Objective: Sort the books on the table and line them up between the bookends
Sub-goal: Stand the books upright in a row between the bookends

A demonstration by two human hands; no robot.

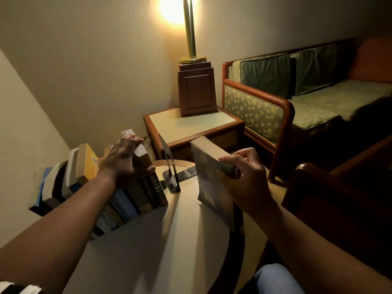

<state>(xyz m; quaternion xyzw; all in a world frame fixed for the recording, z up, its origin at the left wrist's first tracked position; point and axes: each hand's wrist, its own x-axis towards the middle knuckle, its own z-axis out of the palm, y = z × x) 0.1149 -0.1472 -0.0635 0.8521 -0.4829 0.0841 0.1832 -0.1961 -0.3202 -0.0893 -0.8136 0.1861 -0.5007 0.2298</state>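
While the left grip (125, 161) clasps the end book (140, 152), the right grip (244, 177) holds a grey book (209, 185) beside the bookend (169, 164).

Black bookend (169, 166), floral green sofa (254, 115)

Left grip (125, 160) curled, palm down, right grip (246, 175) pinching, both forearms outstretched

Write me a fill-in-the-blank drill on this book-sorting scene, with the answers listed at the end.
1. The left hand grips the row of books from ____.
2. The black bookend stands ____ that row and the grey book.
3. The right hand holds the grey ____.
4. The lamp on the side table is switched ____.
Answers: above; between; book; on.
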